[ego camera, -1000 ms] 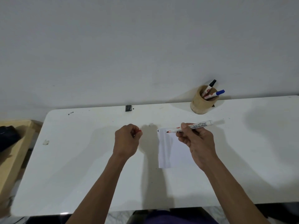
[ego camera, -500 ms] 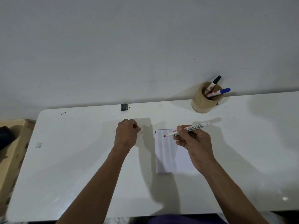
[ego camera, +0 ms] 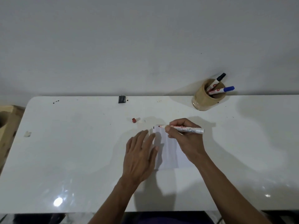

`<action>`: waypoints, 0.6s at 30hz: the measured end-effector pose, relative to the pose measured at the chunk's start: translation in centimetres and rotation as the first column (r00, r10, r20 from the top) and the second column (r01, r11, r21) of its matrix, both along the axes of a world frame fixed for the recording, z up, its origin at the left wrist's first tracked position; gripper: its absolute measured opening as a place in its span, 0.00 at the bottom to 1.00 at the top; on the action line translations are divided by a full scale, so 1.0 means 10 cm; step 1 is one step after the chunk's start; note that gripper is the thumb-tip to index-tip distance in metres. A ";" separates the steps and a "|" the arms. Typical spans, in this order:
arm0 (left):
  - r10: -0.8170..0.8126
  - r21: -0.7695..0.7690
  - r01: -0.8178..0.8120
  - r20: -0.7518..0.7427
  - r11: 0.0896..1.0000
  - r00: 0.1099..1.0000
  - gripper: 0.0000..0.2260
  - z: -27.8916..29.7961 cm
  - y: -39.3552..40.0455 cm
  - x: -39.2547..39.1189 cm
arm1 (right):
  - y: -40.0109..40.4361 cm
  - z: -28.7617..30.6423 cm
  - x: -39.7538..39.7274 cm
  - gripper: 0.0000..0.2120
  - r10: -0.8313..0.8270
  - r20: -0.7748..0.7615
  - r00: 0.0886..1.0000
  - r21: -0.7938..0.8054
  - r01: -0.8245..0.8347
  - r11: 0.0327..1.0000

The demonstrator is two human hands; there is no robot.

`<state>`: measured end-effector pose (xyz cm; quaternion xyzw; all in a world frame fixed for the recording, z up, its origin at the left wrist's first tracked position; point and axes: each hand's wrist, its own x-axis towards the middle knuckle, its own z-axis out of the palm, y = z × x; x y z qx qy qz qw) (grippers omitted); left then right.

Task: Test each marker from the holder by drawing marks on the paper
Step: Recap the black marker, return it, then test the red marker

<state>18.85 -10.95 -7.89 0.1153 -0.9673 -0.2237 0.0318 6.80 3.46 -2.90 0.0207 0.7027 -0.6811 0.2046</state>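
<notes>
On the counter (ego camera: 80,151), the left hand (ego camera: 140,157) lies flat and empty, steadying the paper (ego camera: 168,152), while the right hand's (ego camera: 186,139) grip pinches the uncapped marker (ego camera: 184,129), tip at the top edge, cap (ego camera: 134,120) set aside.

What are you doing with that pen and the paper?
A person is trying out markers on a small sheet of paper. The right hand holds an uncapped red marker with its tip at the paper's top left corner. The left hand lies flat, fingers on the paper's left edge. The marker's red cap sits on the white table just beyond the paper. A black marker and a blue marker wait in the wooden holder.
</notes>
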 end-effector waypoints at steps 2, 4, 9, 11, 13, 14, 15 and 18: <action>-0.029 -0.043 0.031 0.042 0.999 0.999 0.21 -0.07 0.01 0.01 | -0.03 -0.06 -0.03 0.07 0.034 -0.011 0.999 0.013 -0.034 0.999; -0.041 -0.075 0.046 0.065 0.996 0.997 0.22 -0.11 -0.01 0.01 | -0.06 -0.12 -0.07 0.07 0.041 -0.015 0.999 0.030 -0.041 0.999; -0.034 -0.166 0.045 0.066 0.985 0.997 0.20 -0.17 -0.02 -0.01 | -0.13 -0.28 -0.17 0.07 0.049 0.006 0.999 0.080 -0.049 0.996; -0.032 -0.187 0.040 0.044 0.981 0.999 0.20 -0.19 -0.02 0.00 | -0.14 -0.34 -0.19 0.07 0.047 0.012 0.999 0.104 -0.048 0.993; -0.026 -0.201 0.027 0.007 0.979 1.000 0.20 -0.21 -0.01 -0.01 | -0.14 -0.37 -0.20 0.07 0.047 0.003 0.999 0.121 -0.047 0.992; -0.023 -0.206 0.020 -0.011 0.978 1.000 0.20 -0.22 -0.01 -0.01 | -0.14 -0.38 -0.21 0.07 0.049 -0.004 0.999 0.126 -0.048 0.991; -0.021 -0.210 0.015 -0.027 0.978 0.999 0.20 -0.23 -0.01 -0.01 | -0.14 -0.39 -0.21 0.07 0.052 -0.011 0.999 0.132 -0.050 0.990; -0.016 -0.221 0.001 -0.067 0.975 0.998 0.19 -0.25 0.00 -0.02 | -0.15 -0.42 -0.20 0.08 0.055 -0.019 0.998 0.147 -0.051 0.988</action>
